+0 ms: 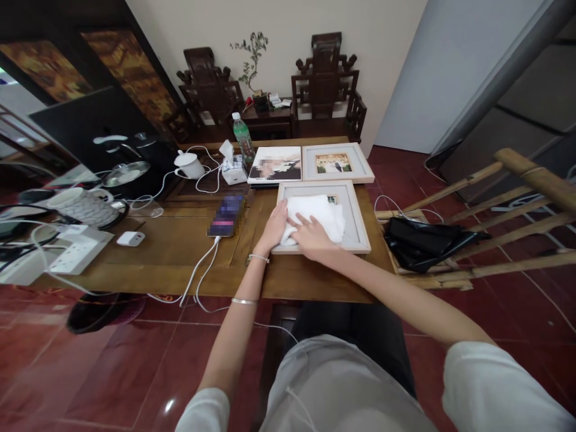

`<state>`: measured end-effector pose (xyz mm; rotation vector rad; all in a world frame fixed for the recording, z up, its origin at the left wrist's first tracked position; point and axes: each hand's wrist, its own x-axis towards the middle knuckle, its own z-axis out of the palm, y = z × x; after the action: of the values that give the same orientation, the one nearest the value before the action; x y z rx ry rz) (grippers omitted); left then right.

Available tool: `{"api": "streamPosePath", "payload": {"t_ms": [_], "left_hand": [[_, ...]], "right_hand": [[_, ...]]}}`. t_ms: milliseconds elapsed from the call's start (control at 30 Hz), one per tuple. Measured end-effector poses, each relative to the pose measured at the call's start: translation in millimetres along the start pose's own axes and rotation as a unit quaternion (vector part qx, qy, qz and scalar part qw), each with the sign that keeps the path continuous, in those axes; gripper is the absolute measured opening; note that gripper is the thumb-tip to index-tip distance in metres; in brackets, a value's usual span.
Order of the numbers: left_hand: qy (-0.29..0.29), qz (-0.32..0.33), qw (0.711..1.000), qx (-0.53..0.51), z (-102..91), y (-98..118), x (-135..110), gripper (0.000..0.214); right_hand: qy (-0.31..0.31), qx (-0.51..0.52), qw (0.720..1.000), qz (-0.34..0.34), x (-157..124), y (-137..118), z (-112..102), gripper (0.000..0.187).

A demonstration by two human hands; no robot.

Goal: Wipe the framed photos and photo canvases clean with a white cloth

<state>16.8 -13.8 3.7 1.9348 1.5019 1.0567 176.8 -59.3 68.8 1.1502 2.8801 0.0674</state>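
Observation:
A light-framed picture point(363, 231) lies flat near the table's front edge, with a wide pale mat. A folded white cloth point(330, 217) covers most of its middle; a small piece of the photo shows above the cloth. My right hand point(311, 236) lies flat on the cloth, fingers spread. My left hand point(274, 228) grips the left rail of the frame, its fingers close together beside the cloth; the thumb is hard to make out. Behind it lie a second framed photo point(330, 163) and a photo panel point(276, 164), side by side.
Left of the frames are a phone point(226, 216) on a white cable, a tissue box point(234, 170), a green-labelled bottle point(243, 138) and a lidded white cup point(189, 164). A power strip point(78, 249) and cables lie far left. A bamboo chair point(517, 264) holding a black bag stands at right.

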Motion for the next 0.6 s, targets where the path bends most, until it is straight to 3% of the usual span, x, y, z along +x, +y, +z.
{"api": "streamPosePath", "payload": {"t_ms": [200,333,433,500,600], "left_hand": [[-0.024,0.085,0.990,0.107,-0.6,-0.5,-4.0,0.049],[-0.023,0.116,0.983,0.144,-0.1,-6.5,-2.7,0.043],[-0.017,0.123,0.982,0.144,1.1,-9.2,-2.1,0.043],[-0.012,0.125,0.982,0.142,1.5,-9.6,-2.2,0.043],[-0.007,0.126,0.982,0.137,1.6,-9.1,-2.5,0.042]], "right_hand": [[0.023,-0.043,0.997,0.064,20.0,64.6,-10.3,0.045],[0.106,-0.080,0.987,0.095,21.4,106.1,-33.0,0.044],[0.158,-0.099,0.978,0.098,13.2,130.7,-36.9,0.038],[0.144,-0.107,0.980,0.088,4.8,137.1,-28.6,0.039],[0.051,-0.109,0.990,0.069,-8.5,128.5,-8.8,0.044]]}}
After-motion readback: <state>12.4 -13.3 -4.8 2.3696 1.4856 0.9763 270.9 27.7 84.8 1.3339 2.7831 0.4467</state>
